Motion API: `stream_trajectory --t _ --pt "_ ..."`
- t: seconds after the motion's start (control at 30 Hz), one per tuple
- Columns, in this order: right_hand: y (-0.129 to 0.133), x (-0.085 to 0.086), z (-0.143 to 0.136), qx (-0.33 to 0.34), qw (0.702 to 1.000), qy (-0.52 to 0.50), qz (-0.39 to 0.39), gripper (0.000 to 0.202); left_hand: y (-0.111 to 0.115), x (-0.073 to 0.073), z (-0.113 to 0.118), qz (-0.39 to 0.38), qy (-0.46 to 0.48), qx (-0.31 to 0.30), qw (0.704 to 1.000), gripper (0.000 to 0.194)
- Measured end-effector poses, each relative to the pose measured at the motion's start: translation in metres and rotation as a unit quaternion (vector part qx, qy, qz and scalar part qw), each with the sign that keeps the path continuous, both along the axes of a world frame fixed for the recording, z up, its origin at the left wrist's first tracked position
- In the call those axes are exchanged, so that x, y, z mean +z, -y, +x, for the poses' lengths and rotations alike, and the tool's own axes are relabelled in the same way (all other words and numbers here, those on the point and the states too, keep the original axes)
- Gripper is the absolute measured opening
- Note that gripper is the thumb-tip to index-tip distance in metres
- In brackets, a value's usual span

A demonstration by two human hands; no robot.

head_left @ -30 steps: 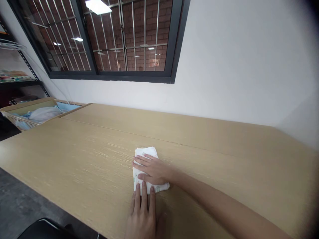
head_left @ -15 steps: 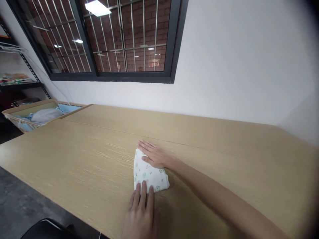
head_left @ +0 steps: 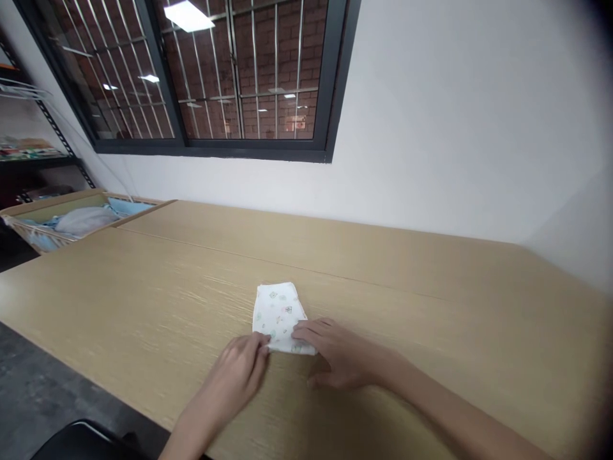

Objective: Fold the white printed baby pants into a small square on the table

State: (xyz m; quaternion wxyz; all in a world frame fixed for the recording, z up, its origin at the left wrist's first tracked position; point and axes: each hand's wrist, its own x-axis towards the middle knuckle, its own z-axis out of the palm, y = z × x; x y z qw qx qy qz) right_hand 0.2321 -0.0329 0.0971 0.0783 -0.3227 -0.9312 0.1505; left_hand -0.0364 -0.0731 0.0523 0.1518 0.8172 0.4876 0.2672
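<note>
Cloth [head_left: 279,310] is pinched at its near-left corner by the left hand [head_left: 239,364] and touched by the right hand [head_left: 347,354], thumb spread, seemingly for steadiness.

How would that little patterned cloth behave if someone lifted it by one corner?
The cloth would probably droop, since its edges look soft and slightly uneven. It seems light, being thin and lying low on the table. It may also unfold, if those edges are stacked layers.
</note>
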Motion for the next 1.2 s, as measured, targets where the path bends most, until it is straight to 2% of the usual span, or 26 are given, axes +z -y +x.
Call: stream_trajectory --t 0.07,0.13,0.2,0.3,0.47,0.6,0.77,0.87,0.93,1.03,1.13,1.2 --pt "-0.001 -0.002 0.001 -0.026 0.998 -0.030 -0.041 0.037 -0.007 0.011 -0.003 -0.058 0.038 0.016 0.997 0.028" --pt "-0.006 -0.004 0.000 -0.068 0.992 -0.068 -0.082 0.025 -0.016 0.020 -0.007 -0.103 0.078 0.006 0.992 0.032" --pt "-0.015 -0.007 -0.002 -0.109 0.982 -0.113 -0.105 0.026 -0.025 0.023 -0.010 -0.141 0.126 -0.021 0.982 0.030" --pt "-0.031 -0.009 -0.008 -0.152 0.967 -0.169 -0.117 0.031 -0.043 0.018 -0.014 -0.171 0.191 -0.040 0.966 0.034" --pt "-0.060 -0.011 -0.023 -0.203 0.958 -0.183 -0.083 0.031 -0.078 0.000 -0.010 -0.110 0.175 0.086 0.975 0.032" --pt "-0.080 -0.017 -0.037 -0.245 0.954 -0.169 -0.045 0.026 -0.096 -0.003 0.001 -0.067 0.124 0.157 0.977 0.037" --pt "-0.092 -0.034 -0.046 -0.294 0.949 -0.112 0.029 0.018 -0.099 -0.001 0.017 -0.003 0.016 0.187 0.982 0.034" --pt "-0.092 -0.040 -0.048 -0.316 0.939 -0.105 0.080 0.025 -0.099 -0.001 0.025 0.054 -0.021 0.197 0.979 0.039" --pt "-0.088 -0.039 -0.051 -0.305 0.933 -0.117 0.152 0.035 -0.097 -0.002 0.030 0.092 -0.027 0.191 0.977 0.042" --pt "-0.077 -0.030 -0.058 -0.211 0.943 -0.138 0.219 0.045 -0.091 -0.010 0.039 0.140 -0.041 0.126 0.981 0.046" --pt "-0.064 -0.024 -0.067 -0.092 0.967 -0.133 0.197 0.050 -0.086 -0.027 0.048 0.180 -0.105 0.038 0.977 0.059" --pt "-0.058 -0.026 -0.073 -0.036 0.978 -0.118 0.168 0.053 -0.085 -0.040 0.052 0.193 -0.155 0.027 0.969 0.069"
